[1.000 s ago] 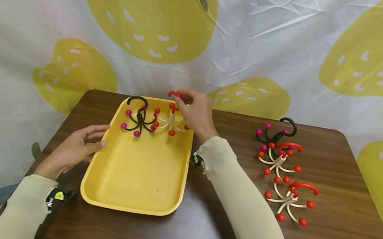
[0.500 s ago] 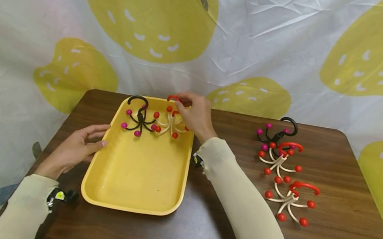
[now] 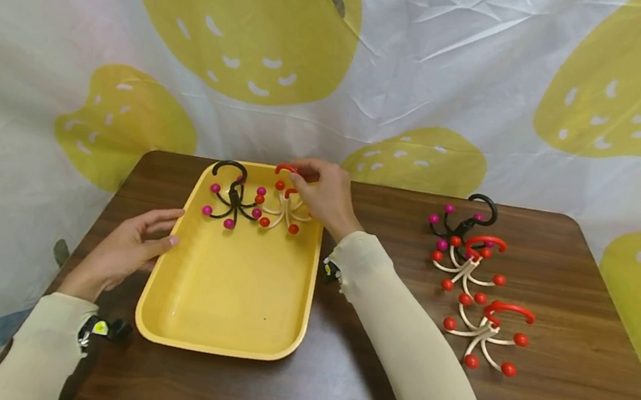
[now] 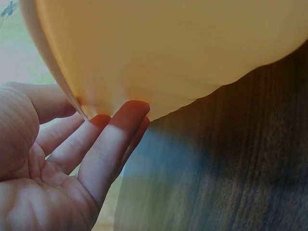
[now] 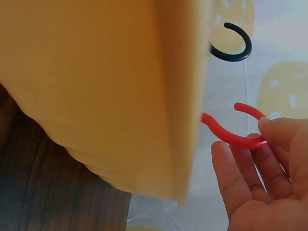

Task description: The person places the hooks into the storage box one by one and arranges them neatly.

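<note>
My right hand pinches the red hook of a white multi-arm hook hanger with red ball tips, over the far right part of the yellow tray. In the right wrist view, thumb and fingers meet on the red hook; the tray's side hides the arms below. A black hanger with magenta ball tips stands in the tray just left of it. At the tray's left rim, my left hand holds on, its thumb over the edge and its fingers against the outer wall.
On the right of the brown table, another black hanger lies touching or overlapping a white one. Nearer stands a second white hanger with a red hook. A fruit-print curtain hangs behind the table.
My right hand has come down slightly, lowering the white hanger into the tray and turning it a little. My left hand stays at the rim.
</note>
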`<state>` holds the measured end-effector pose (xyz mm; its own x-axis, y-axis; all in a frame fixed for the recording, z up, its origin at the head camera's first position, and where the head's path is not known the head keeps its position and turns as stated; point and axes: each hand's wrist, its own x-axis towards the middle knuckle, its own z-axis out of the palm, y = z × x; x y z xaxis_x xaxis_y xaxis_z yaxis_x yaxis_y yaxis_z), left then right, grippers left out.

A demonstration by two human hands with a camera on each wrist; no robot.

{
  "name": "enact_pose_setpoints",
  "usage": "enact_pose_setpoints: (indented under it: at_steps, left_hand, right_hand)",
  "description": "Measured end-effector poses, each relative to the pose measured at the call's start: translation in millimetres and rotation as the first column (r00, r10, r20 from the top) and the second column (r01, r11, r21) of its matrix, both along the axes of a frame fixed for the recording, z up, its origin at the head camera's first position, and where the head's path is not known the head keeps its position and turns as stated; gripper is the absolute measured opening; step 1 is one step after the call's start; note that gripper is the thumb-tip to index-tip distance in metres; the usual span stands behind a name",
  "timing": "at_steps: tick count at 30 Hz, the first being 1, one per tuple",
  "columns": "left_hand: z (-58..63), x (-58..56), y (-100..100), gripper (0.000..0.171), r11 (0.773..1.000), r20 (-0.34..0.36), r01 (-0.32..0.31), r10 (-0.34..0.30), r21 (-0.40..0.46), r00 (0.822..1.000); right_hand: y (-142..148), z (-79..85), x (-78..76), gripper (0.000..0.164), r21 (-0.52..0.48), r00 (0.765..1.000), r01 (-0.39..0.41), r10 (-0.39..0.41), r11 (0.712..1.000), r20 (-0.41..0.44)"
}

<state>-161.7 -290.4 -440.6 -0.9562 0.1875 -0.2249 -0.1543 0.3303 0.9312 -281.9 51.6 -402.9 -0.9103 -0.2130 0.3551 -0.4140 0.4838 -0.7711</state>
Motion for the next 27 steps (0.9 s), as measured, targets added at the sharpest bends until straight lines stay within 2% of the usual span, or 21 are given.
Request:
enact_pose_setpoints:
  at_steps: [5,16,27]
  left_hand:
    - [1.2,0.1,0.4,0.067,1.000,0.001,0.003,-0.003,0.003,1.000]
    - [0.1,-0.3,1.0,0.067,1.000,0.001,0.001,-0.001,-0.009,1.000]
    - [0.1,0.5,2.4,0.066,1.000,-0.002,0.001,-0.001,-0.016,1.000]
  right_hand:
    - [2.9,1.8,2.3,0.022,-0.001,1.000,-0.004,0.004,1.000,0.024]
    - [14.1,4.1,8.7,0.025,-0.049,1.000,0.017,-0.017,0.999,-0.005]
    - [30.4,13.4,25.8,0.027,-0.067,0.998,0.045,-0.048,0.997,-0.042]
